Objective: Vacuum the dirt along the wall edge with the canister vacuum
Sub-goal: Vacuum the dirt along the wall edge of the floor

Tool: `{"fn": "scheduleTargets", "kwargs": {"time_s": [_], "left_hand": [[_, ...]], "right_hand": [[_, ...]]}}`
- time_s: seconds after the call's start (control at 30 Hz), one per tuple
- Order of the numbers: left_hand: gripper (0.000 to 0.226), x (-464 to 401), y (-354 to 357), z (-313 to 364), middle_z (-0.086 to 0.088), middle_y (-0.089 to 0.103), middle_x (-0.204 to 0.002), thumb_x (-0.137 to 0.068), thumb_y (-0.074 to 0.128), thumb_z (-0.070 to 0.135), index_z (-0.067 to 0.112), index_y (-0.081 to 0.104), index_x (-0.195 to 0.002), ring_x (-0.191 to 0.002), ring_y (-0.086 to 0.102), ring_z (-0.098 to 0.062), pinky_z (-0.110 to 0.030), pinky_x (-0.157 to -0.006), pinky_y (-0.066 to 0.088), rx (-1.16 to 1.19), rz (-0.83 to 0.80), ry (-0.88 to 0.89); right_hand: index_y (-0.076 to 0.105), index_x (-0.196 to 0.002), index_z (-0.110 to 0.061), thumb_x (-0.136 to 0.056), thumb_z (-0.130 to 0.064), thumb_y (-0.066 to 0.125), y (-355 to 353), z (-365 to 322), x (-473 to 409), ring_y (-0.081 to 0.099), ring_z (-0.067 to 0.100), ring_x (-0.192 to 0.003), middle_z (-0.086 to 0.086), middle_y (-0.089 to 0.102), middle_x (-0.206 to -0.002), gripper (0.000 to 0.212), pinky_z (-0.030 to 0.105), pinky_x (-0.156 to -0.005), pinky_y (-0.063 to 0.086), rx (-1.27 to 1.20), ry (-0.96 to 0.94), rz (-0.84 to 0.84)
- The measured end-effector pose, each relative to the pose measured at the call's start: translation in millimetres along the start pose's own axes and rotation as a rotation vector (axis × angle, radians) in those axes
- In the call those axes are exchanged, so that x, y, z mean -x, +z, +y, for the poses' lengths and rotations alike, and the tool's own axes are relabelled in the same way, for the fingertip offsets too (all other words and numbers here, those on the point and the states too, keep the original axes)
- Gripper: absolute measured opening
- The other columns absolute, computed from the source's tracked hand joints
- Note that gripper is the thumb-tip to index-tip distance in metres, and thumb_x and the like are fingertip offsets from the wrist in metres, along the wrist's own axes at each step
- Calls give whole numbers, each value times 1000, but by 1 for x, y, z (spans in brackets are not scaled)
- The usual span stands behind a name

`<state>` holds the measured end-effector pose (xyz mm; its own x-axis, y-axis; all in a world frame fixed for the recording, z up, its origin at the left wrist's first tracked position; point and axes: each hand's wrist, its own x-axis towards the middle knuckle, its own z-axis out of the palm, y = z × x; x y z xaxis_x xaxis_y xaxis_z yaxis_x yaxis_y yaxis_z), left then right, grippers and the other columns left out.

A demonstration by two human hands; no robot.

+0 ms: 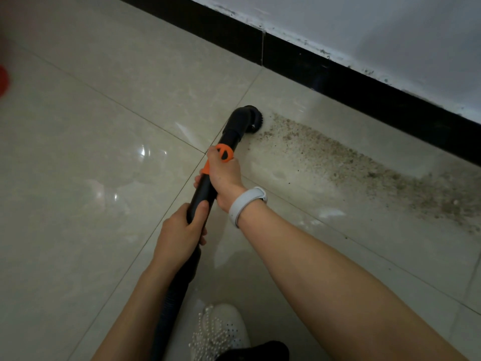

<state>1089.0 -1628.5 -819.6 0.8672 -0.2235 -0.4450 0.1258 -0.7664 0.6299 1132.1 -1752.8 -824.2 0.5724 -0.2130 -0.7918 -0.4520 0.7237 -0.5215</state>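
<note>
So both hands are clamped round the vacuum wand, right hand by the orange collar, left hand behind it. Wand runs long-ways up from the grip, brush head turned toward the dirt along the baseboard. I'd keep bristles flat and drag slowly rightward.

A blurred red shape sat cut off at the left edge. The ribbed hose ran off the bottom edge, and the dirt strip ran past the right edge.
</note>
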Motion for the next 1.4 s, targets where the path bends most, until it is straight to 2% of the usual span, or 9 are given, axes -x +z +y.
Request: {"fn": "scheduleTargets", "kwargs": {"time_s": [0.1, 0.3, 0.4, 0.53, 0.6, 0.73, 0.9, 1.1, 1.4], "left_hand": [[31, 1, -3, 2, -1, 62, -55, -95, 42, 39, 17, 55, -78, -43, 59, -12, -27, -48, 46, 43, 17, -13], [35, 7, -12, -5, -3, 57, -50, -95, 44, 36, 10, 51, -73, -38, 54, -14, -27, -44, 43, 80, 8, -70], [36, 10, -16, -9, -3, 57, -47, -95, 45, 40, 14, 50, -70, -37, 53, -12, -20, -41, 40, 52, 3, -63], [42, 19, -22, -21, -2, 58, -44, -92, 47, 49, 12, 54, -73, -38, 55, -13, -25, -46, 42, 40, -52, -117], [43, 23, -26, -24, -2, 61, -48, -91, 48, 51, 12, 56, -77, -41, 58, -13, -26, -49, 44, 17, -89, -141], [40, 23, -31, -26, -3, 66, -57, -93, 42, 51, 16, 56, -81, -46, 62, -10, -24, -53, 45, -46, -112, -126], [43, 28, -33, -30, -4, 60, -51, -95, 41, 46, 7, 54, -81, -39, 53, -14, -19, -41, 42, 51, -165, -146], [46, 34, -32, -36, -6, 57, -44, -93, 41, 50, 7, 54, -80, -37, 50, -16, -18, -41, 40, 98, -241, -161], [36, 5, -2, -7, -1, 64, -60, -90, 47, 54, 19, 56, -83, -44, 60, -8, -18, -46, 45, 86, -106, -43]], "right_hand": [[45, -117, -7, -93, -33, 52, 7, 3, -1, 55, 18, -45, 9, 52, -72, 36, 28, -49, 53, 51, 22, -13], [44, -87, -10, -92, -27, 56, 9, 11, 2, 56, 21, -49, 10, 51, -67, 22, 34, -54, 52, -10, 103, -101], [44, -88, -9, -91, -27, 58, 10, 10, -1, 56, 20, -49, 9, 51, -69, 23, 33, -53, 53, -3, 65, -73], [42, -88, -8, -95, -27, 52, 8, 5, -8, 56, 21, -52, 9, 51, -68, 23, 40, -64, 54, -17, 62, -22], [41, -87, -10, -96, -28, 50, 6, 11, -7, 56, 20, -51, 8, 50, -67, 23, 37, -60, 54, 5, 74, -17], [38, -108, -15, -97, -34, 47, 9, 31, -2, 57, 19, -55, 6, 51, -68, 24, 38, -65, 54, 34, 91, -14], [34, -131, -7, -97, -37, 45, 9, 47, 5, 58, 17, -58, 8, 54, -80, 47, 36, -62, 56, 70, 109, -5], [32, -133, -8, -97, -37, 46, 0, 55, 11, 60, 14, -56, 8, 55, -81, 48, 31, -51, 53, 64, 127, -14], [37, -118, -5, -99, -35, 45, -13, -5, -17, 60, 22, -65, 10, 55, -85, 36, 43, -74, 55, 105, 52, 85]]}}
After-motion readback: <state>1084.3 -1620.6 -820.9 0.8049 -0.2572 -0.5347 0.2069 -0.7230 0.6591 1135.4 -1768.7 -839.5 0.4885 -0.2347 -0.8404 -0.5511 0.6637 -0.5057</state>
